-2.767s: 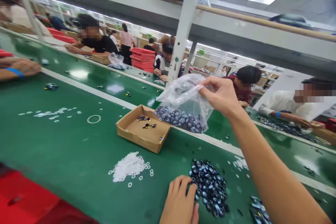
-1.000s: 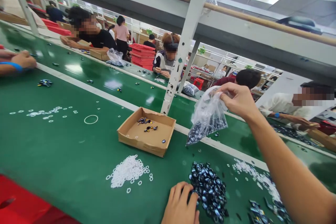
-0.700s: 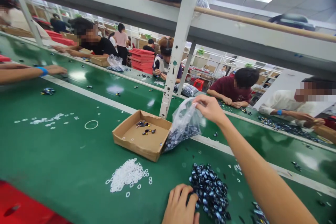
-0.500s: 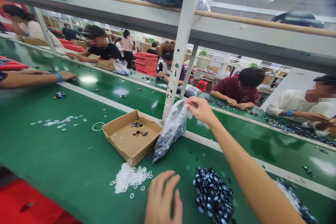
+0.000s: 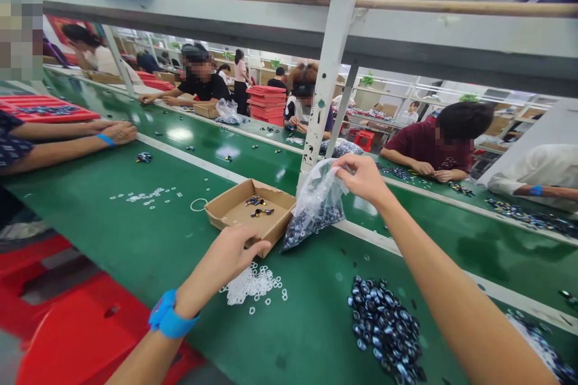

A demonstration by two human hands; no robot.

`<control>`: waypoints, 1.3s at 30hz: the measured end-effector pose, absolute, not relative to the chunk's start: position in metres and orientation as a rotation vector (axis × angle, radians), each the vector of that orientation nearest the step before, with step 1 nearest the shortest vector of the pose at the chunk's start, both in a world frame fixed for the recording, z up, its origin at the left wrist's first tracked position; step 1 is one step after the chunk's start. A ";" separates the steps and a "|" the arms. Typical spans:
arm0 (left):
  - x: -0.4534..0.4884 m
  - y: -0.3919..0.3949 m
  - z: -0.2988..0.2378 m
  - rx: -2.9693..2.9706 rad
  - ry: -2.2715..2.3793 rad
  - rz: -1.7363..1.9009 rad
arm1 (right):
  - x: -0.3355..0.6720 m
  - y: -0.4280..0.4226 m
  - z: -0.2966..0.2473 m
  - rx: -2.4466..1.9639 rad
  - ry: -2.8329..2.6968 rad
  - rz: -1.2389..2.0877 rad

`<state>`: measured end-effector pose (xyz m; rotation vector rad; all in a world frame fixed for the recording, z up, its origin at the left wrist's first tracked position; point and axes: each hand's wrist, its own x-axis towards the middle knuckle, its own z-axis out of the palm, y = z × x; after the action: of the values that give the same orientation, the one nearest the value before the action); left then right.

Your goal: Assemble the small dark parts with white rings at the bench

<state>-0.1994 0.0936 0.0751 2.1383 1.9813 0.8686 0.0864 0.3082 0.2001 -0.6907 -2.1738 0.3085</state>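
My right hand [image 5: 363, 179] pinches the top of a clear plastic bag [image 5: 316, 204] that holds small dark round parts. The bag hangs tilted, with its lower end on the green belt beside a shallow cardboard tray [image 5: 248, 212]. A few dark parts lie in that tray. My left hand [image 5: 230, 255], with a blue wristband on the wrist, reaches over a heap of small white rings [image 5: 253, 283] toward the tray's near edge, fingers loosely curled and holding nothing I can see. A pile of dark round parts [image 5: 386, 328] lies on the belt under my right forearm.
A white steel post [image 5: 326, 75] rises just behind the tray and carries a shelf with bags. Scattered white rings [image 5: 147, 197] lie to the left. A red stool [image 5: 85, 331] stands below the belt edge. Another person's forearms [image 5: 67, 138] rest at the left; several people sit across the belt.
My left hand left the dark pile and moved left and forward to the tray. The right hand swung the bag from the right down to the tray's right side.
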 end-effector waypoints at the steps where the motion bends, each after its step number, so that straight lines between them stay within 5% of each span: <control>1: -0.198 0.096 0.078 2.137 1.982 0.887 | 0.089 0.307 0.200 -0.696 -2.172 0.304; 17: -0.204 0.121 0.079 1.967 2.584 0.884 | 0.057 0.289 0.211 -0.802 -2.072 0.141; 29: -0.227 0.183 0.088 1.972 2.462 0.691 | 0.004 0.293 0.206 -0.994 -2.019 -0.008; 39: -0.226 0.199 0.079 2.134 2.224 0.756 | 0.015 0.285 0.152 -1.156 -2.316 0.132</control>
<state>-0.2260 0.1990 0.0788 2.1341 2.2236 0.7555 0.0146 0.2846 0.1516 -1.1563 -2.3157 0.1320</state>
